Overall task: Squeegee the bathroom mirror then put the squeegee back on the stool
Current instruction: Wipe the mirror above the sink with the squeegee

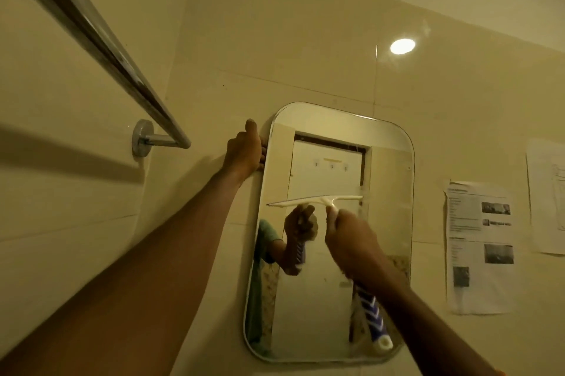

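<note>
my right hand wrapped round squeegee handle, blade just above my knuckles | left hand gripping mirror edge | risk: I tilt it, blade skips, probably streaks

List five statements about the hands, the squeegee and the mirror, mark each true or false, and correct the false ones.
1. The right hand grips the white squeegee with a blue-striped handle by its handle. True.
2. The squeegee's blade lies along the bottom edge of the rounded rectangular wall mirror. False: it lies roughly level at about mid-height on the glass.
3. The left hand holds the mirror's left edge near the top. True.
4. The printed paper sheets hang on the wall left of the mirror. False: they hang to its right.
5. The chrome towel rail is fixed to the wall left of the mirror. True.
</note>
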